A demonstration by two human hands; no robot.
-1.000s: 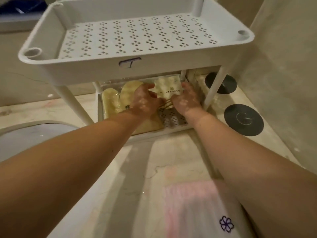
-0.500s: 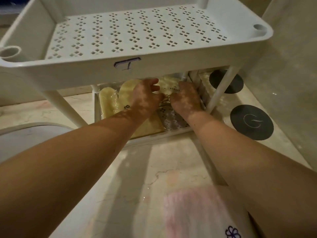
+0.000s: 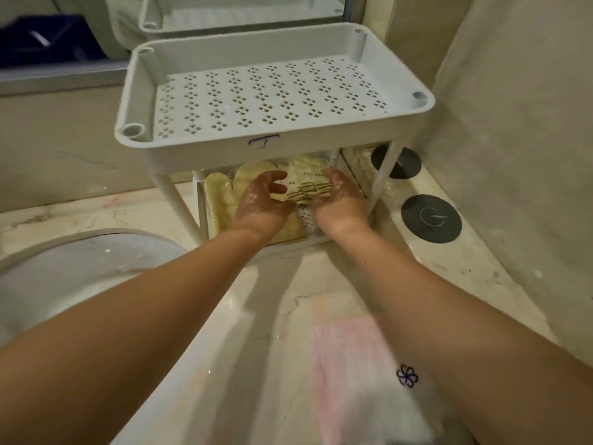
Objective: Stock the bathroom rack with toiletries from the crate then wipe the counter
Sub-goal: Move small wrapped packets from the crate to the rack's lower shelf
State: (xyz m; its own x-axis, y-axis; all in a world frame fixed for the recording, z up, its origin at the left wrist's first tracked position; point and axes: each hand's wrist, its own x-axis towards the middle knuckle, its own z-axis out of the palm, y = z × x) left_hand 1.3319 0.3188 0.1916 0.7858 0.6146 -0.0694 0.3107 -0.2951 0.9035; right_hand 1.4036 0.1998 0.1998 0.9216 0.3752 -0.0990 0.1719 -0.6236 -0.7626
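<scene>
A white two-tier plastic rack [image 3: 199,146] stands on the marble counter [image 3: 276,297]. Its perforated top tray holds nothing. On the lower shelf lie pale yellow packets in clear wrap [image 3: 221,200], and to their right a stack of small cream sachets [image 3: 306,183] with dark print. My left hand [image 3: 263,205] and my right hand [image 3: 341,203] reach under the top tray and hold that stack from either side, fingers curled against its edges. Part of the stack is hidden by the tray rim.
A white sink basin [image 3: 80,261] lies at the left. Two dark round discs [image 3: 431,218] sit on the counter right of the rack, close to the wall. A pink and white cloth [image 3: 359,380] with a purple flower lies near the front edge. A mirror stands behind.
The view has pulled back and risen, so the whole top tray shows. Both hands stay on the lower shelf; the sachets now sit as a fanned stack between them.
</scene>
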